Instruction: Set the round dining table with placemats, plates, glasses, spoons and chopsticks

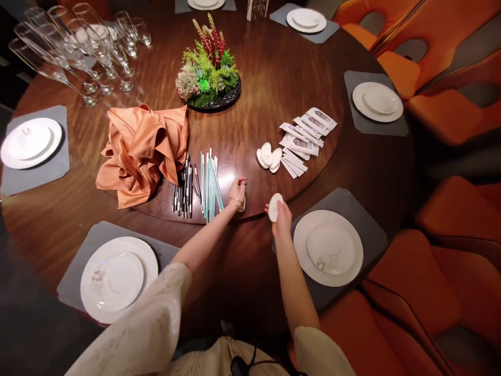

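My right hand [283, 218] grips a small white oval dish [275, 207] between thumb and fingers, just past the near edge of the round turntable. My left hand [237, 190] is curled closed over the turntable, right of the teal chopsticks [211, 183]. Something pale shows below its wrist, but what the fingers hold, if anything, is hidden. Several similar small white dishes [266, 155] lie in a heap beyond my hands. Beside them are white printed packets [303, 143] and narrow white paper strips [293, 163]. Black chopsticks [183, 193] lie left of the teal ones.
Orange napkins [143, 141] lie heaped on the turntable [258, 89], near a planter of succulents [211, 78]. Stemmed glasses [78, 57] crowd the far left. Stacked white plates [356, 245] sit on grey placemats [348, 201] around the table. Orange chairs [415, 282] stand at the right.
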The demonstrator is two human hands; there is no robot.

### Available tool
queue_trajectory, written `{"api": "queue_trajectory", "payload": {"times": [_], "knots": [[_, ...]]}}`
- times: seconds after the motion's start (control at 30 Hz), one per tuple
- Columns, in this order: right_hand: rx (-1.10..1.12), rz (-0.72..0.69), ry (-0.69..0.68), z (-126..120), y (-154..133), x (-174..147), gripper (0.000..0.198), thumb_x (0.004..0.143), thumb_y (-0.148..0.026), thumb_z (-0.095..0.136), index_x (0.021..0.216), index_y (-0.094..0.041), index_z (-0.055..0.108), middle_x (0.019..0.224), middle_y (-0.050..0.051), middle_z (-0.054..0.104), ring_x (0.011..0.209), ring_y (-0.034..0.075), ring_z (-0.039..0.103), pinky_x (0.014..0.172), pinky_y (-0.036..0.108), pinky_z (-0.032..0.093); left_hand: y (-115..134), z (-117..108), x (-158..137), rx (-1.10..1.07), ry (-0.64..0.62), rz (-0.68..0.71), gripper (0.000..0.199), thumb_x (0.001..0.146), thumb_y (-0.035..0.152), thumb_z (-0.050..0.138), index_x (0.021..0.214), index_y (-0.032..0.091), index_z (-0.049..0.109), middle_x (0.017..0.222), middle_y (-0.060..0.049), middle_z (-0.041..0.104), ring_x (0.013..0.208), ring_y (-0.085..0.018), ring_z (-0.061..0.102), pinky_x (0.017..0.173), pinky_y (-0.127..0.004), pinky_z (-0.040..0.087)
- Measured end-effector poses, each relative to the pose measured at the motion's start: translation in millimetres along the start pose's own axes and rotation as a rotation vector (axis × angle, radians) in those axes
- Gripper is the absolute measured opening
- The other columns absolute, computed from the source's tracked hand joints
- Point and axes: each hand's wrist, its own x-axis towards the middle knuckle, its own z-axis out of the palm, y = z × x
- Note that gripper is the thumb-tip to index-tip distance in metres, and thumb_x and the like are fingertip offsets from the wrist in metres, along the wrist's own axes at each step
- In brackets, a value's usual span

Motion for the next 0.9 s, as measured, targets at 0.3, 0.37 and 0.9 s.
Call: {"api": "queue_trajectory", "payload": {"times": [0.3,0.37,0.9], "knots": [[-0.206,0.032,-0.262,73,40,-44,0.045,0.069,-0.062,0.060,0.087,-0.021,0.054,0.087,0.002,0.066,0.085,0.019,0.063,0.079,0.033,0.052,29,-12,-45,-0.601,0.074,-0.141,0.037,0.082,0.020,0.059,0.119,0.019,0.055,0.096,-0.002,0.063,0.085,-0.009,0.061,0.080,-0.020,0.046],[-0.253,0.013,-0.219,73,47,-49,0.041,0.073,-0.061,0.054,0.089,-0.022,0.051,0.088,0.002,0.065,0.086,0.020,0.063,0.081,0.036,0.051,30,-13,-50,-0.413,0.041,-0.083,0.038,0.081,0.019,0.064,0.118,0.018,0.056,0.107,-0.006,0.065,0.103,-0.014,0.060,0.092,-0.024,0.044],[-1.270,-0.468,0.037,92,-48,119,0.089,0.083,-0.052,0.058,0.150,-0.008,0.021,0.153,0.028,0.021,0.138,0.038,0.028,0.109,0.052,0.031,33,-57,-64,-0.801,0.103,-0.499,0.028,0.086,0.026,0.063,0.113,0.018,0.058,0.082,0.001,0.064,0.061,-0.008,0.062,0.058,-0.022,0.052]]}}
